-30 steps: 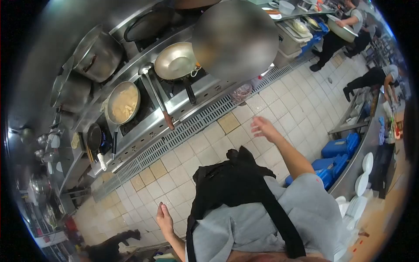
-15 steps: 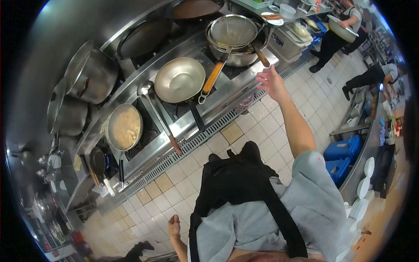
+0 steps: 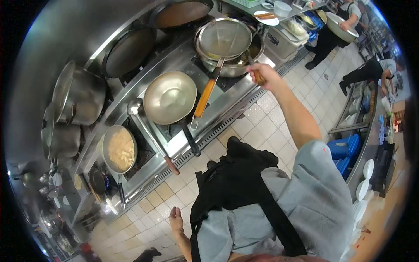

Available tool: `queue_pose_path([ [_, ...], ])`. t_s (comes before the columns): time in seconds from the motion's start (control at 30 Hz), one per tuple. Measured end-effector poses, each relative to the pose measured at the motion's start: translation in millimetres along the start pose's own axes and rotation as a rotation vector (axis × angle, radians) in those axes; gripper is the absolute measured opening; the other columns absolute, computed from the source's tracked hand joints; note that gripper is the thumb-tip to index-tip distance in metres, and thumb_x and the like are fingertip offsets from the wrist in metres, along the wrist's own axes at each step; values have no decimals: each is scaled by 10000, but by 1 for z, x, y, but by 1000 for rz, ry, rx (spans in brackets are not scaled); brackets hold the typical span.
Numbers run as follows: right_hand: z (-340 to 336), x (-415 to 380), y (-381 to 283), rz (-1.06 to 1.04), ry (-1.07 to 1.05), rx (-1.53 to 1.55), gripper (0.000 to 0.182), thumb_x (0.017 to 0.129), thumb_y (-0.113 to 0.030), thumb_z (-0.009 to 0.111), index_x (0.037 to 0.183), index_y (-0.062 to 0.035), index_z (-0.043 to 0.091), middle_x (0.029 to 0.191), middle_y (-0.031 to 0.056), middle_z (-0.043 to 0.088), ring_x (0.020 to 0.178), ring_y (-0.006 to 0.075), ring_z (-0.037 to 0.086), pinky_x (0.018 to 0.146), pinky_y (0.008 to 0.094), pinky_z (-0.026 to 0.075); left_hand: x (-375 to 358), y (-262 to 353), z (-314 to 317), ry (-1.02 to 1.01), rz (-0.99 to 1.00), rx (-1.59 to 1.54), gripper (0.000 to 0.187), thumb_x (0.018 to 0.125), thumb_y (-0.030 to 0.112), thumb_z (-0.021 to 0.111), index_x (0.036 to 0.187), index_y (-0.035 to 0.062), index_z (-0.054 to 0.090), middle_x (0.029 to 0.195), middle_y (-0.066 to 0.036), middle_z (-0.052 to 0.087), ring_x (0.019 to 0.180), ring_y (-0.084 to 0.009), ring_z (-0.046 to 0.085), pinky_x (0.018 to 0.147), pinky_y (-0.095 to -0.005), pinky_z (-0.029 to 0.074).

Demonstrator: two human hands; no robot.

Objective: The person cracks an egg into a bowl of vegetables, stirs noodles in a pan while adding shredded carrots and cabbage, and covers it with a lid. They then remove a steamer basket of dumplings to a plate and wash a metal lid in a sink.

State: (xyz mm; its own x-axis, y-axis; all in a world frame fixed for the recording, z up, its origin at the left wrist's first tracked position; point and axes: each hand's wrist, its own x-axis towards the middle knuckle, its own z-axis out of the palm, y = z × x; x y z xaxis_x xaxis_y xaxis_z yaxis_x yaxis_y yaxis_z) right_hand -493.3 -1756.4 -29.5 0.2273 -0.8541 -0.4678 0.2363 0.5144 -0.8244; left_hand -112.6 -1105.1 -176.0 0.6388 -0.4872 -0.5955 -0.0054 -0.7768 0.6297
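The wooden handle (image 3: 259, 77) was in your right hand (image 3: 262, 72), which had closed around it at the front edge of the stove (image 3: 227, 94); its long axis ran from your fist up and away toward the wok (image 3: 238, 61) on the far right burner, though the end that met the wok was hidden behind the strainer. That round mesh strainer (image 3: 223, 37) lay across the wok, its own orange handle (image 3: 204, 97) pointing down toward you and ending just beside the empty wok (image 3: 169, 96) on the middle burner. A ladle (image 3: 148, 131) lay slanted over the stove front, bowl away from you, between the empty wok and a pan of pale food (image 3: 118, 149). Your left hand (image 3: 176, 218) hung low over the tiled floor (image 3: 266, 124), fingers loose and apart, holding nothing. Half a second before, your right hand was open in the air just short of the handle; now it gripped it. Your left hand stayed low at your side.
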Motion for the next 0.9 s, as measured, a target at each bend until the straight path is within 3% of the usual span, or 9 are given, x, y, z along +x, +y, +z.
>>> queue_pose_path([
  [0.07,-2,3,-9,10,25,-37,94,845,-73,670,843,-15,596,676,51,590,519,131,560,444,265,460,-6,2,27,-73,37,37,542,986,309,622,1350,-80,523,1288,-226,617,1202,-263,583,1021,-353,450],
  [0.1,-7,-5,-11,8,18,-35,94,845,-73,670,843,-15,596,676,51,590,519,131,560,444,265,460,-9,-1,41,-93,26,58,547,983,312,626,1350,-80,522,1288,-227,617,1202,-265,583,1021,-354,450],
  [0.3,-35,-43,4,-192,-3,-146,203,854,-44,621,1036,10,551,655,47,544,496,135,527,442,282,470,-14,-23,102,-127,-73,121,576,964,326,652,1347,-85,522,1286,-232,616,1200,-274,584,1021,-359,451],
  [0.4,-40,-52,-3,-368,-34,-80,321,872,-59,584,1182,10,539,834,46,570,546,115,537,449,279,468,-11,-32,113,-107,-90,124,592,955,333,665,1346,-87,522,1286,-235,615,1200,-279,585,1021,-361,452],
  [0.53,-42,-48,-27,-387,-117,35,474,872,-63,578,1334,4,497,972,55,581,574,111,538,463,263,479,1,-46,121,-39,-80,56,612,942,343,682,1344,-90,521,1285,-239,614,1199,-285,586,1020,-365,453],
  [0.67,-15,-50,-67,-420,-244,131,473,865,-16,546,1335,-14,497,985,36,597,545,100,508,445,248,453,4,-79,123,105,-90,-119,633,929,352,700,1343,-93,521,1284,-243,613,1198,-291,587,1020,-368,453],
  [0.77,-3,-20,-82,-314,-350,57,482,866,-22,547,1345,-12,496,1013,24,597,531,98,501,426,239,429,-53,40,105,52,-209,115,681,906,379,724,1343,-100,515,1297,-251,602,1209,-300,579,1023,-378,452],
  [0.8,10,-13,-90,-333,-349,14,406,869,-39,565,1272,-6,531,913,33,596,520,93,492,404,237,389,-59,17,110,76,-126,32,682,912,379,716,1351,-99,505,1306,-257,594,1222,-306,569,1024,-383,450],
  [0.9,48,18,-106,-235,-399,-70,286,875,-60,589,1154,-5,557,773,43,561,522,90,486,398,238,362,-80,-27,128,144,-235,-150,684,916,376,711,1361,-97,495,1311,-259,590,1232,-313,562,1030,-386,446],
])
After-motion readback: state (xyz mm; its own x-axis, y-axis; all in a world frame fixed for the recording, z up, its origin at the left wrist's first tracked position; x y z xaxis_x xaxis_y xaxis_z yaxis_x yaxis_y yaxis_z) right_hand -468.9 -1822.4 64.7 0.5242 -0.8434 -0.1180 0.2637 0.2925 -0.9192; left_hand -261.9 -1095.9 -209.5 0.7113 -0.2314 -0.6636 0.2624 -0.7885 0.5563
